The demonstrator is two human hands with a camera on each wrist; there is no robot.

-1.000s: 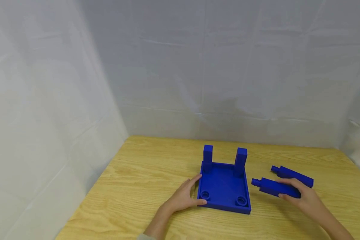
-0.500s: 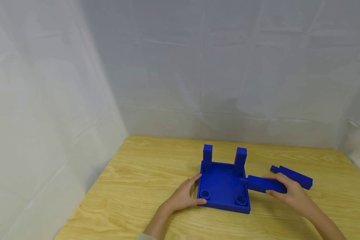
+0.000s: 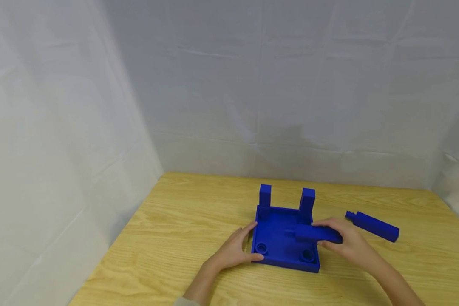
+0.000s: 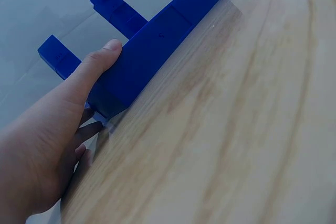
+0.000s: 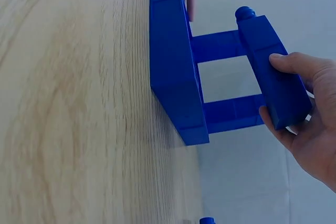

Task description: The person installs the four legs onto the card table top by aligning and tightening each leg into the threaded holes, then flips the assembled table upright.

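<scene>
Both forearms are cut off at the near edge. The left hand [image 3: 232, 251] rests straight fingers on the blue tray's [image 3: 279, 238] near left corner. The right hand [image 3: 346, 244] grips a blue leg [image 3: 315, 233] above the tray, hiding part of it. Another leg [image 3: 375, 225] lies far right on the wooden desk [image 3: 176, 238]. White sheets [image 3: 229, 85] hang behind. No writing is readable.

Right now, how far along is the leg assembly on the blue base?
Done: two legs stand upright in the far corners of the blue base. In hand: the right hand holds a third leg over the base while the left hand steadies its edge. Left: both near sockets are empty, and a fourth leg lies on the table.
</scene>
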